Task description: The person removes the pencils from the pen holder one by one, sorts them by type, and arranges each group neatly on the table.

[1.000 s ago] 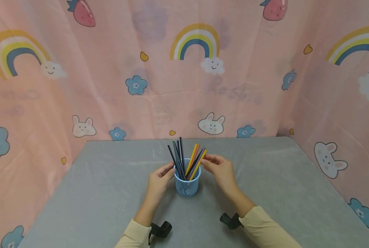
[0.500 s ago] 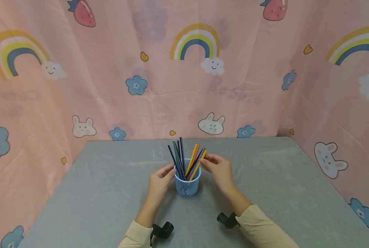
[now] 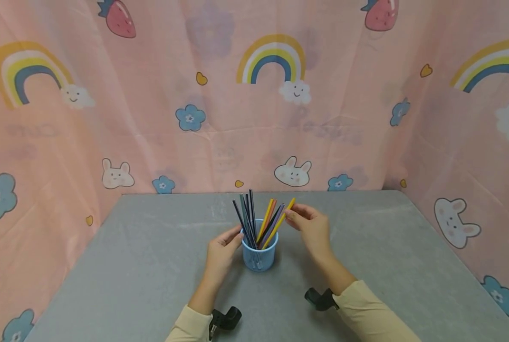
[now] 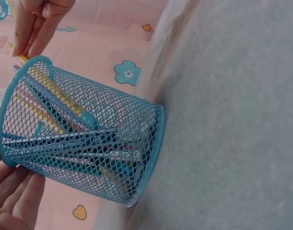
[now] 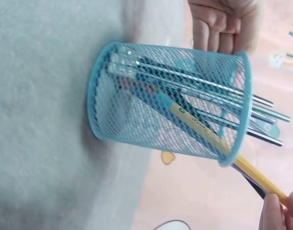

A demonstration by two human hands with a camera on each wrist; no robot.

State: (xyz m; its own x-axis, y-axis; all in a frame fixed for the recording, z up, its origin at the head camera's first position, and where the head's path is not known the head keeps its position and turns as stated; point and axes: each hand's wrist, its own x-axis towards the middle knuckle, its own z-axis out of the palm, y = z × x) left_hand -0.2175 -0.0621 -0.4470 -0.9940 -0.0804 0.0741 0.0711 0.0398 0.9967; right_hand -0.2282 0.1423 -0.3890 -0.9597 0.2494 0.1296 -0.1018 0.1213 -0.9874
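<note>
A light-blue mesh pencil holder stands upright on the grey table, filled with several pencils. My left hand holds its left side near the rim, with thumb and fingers against the mesh in the left wrist view. Above the right of the rim, my right hand pinches the upper end of a yellow pencil between thumb and fingers. That pencil leans to the right, and its lower part with a blue end is still inside the holder. Dark pencils lean left; orange, purple and another yellow pencil stand beside them.
The grey tabletop stretches out on both sides of the holder. Behind it hangs a pink curtain printed with rainbows, rabbits and flowers. Black wrist-worn devices sit at both cuffs.
My right hand has moved up and to the right, drawing the yellow pencil partly upward, away from the other pencils. The left hand and the holder stay in place.
</note>
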